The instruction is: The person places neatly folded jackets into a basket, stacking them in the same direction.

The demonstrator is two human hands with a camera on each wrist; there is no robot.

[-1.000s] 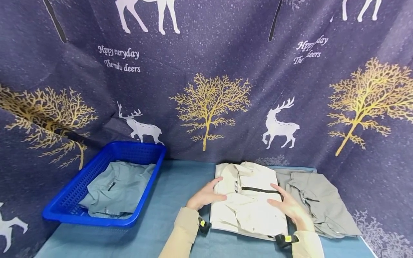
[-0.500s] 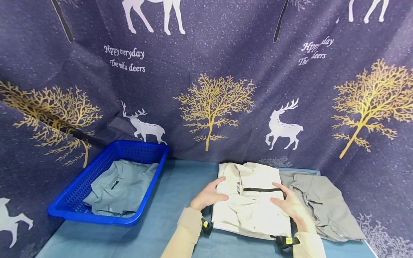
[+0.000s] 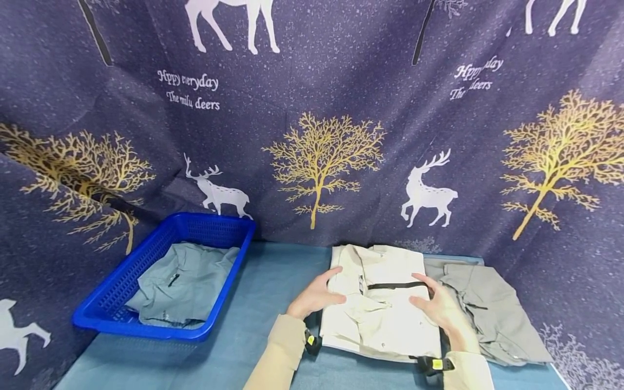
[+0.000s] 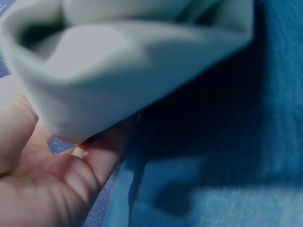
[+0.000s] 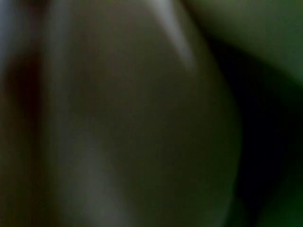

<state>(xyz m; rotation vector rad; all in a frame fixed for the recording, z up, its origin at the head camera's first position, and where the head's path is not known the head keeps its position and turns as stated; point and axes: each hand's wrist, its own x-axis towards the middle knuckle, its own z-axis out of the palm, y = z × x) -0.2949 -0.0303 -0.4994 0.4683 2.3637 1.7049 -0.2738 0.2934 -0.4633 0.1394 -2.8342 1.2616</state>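
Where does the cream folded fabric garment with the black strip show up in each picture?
Head: right of centre; the garment lies toward the bottom.
Left wrist: upper left and top middle, cut off by the frame.
Right wrist: too dark and blurred to tell.
Shared landmark, head and left wrist: the left hand, at the garment's left edge, then lower left.

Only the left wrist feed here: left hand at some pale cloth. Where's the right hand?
Observer: In the head view, the right hand is at the right side of the cream garment, thumb on top.
Operator: What's off to the left?
Observer: A blue basket with a grey-blue garment inside.
Operator: And past the right hand?
Observer: A grey garment lies to the right of the cream one.
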